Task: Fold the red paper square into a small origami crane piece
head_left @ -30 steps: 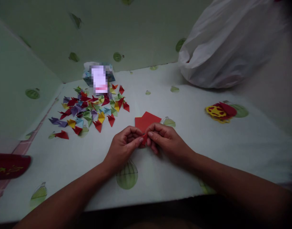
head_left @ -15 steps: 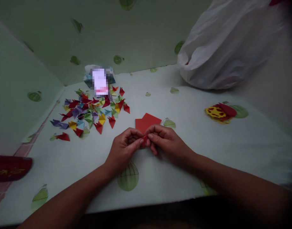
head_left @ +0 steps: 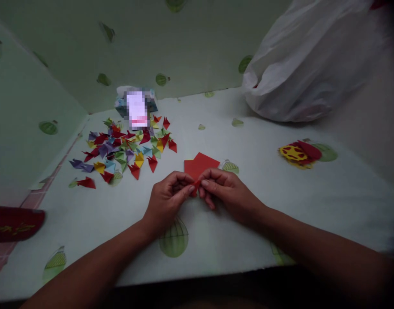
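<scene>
My left hand (head_left: 167, 198) and my right hand (head_left: 225, 190) meet at the middle of the table, fingers curled and pinched together on a small folded red paper piece (head_left: 195, 187). Most of that piece is hidden between my fingertips. Just beyond my hands lie flat red paper sheets (head_left: 200, 164). To the far left of my hands spreads a pile of several small folded paper pieces (head_left: 126, 148) in red, purple, yellow, green and blue.
A white plastic bag (head_left: 309, 64) sits at the back right. A red and yellow paper object (head_left: 299, 152) lies on the right. A blurred box (head_left: 137, 107) stands behind the pile. A dark red object (head_left: 13, 222) rests at the left edge. The tablecloth (head_left: 312, 201) is pale with green prints.
Both hands stay pinched on the red piece; my fingers shift only slightly. The view has drifted a little.
</scene>
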